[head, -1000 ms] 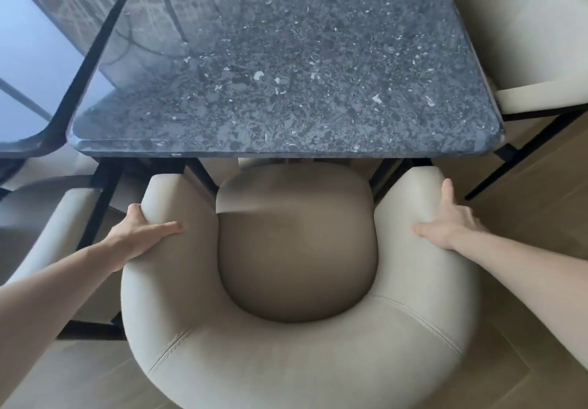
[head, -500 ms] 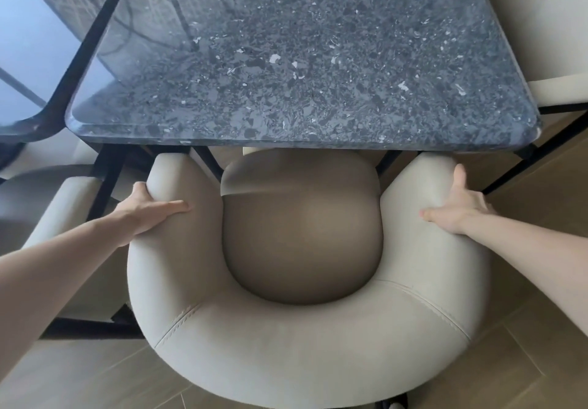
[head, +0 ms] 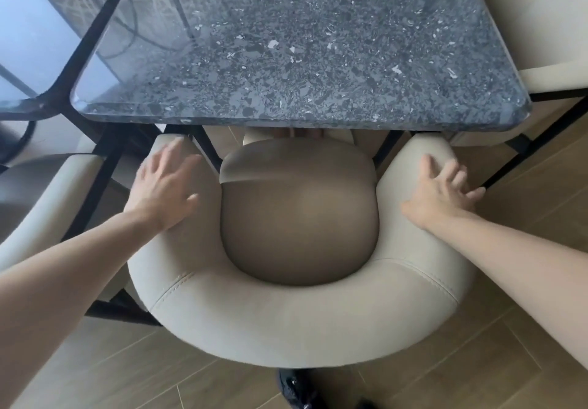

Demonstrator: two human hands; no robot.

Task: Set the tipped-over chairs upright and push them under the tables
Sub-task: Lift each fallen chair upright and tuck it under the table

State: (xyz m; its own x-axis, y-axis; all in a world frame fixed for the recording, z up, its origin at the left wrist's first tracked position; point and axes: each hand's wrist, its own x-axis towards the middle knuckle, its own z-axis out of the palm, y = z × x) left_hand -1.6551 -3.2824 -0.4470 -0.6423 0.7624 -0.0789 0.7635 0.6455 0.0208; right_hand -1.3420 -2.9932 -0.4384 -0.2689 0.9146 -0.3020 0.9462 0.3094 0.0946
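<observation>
Open hands (head: 164, 185) (head: 440, 190) over upright chair (head: 286, 322) at table (head: 302, 42)

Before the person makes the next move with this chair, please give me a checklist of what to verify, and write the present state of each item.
1. The cream, round-backed padded chair stands upright: ok.
2. The brown seat cushion has its front edge under the dark speckled stone table top: ok, though most of the seat is not yet under.
3. The armrest ends clear the black metal table legs: cannot tell, they look very close.
4. The left hand is open over the left armrest: ok.
5. The right hand is open at the right armrest: ok.
6. Both hands are clear of the table edge: ok.
</observation>
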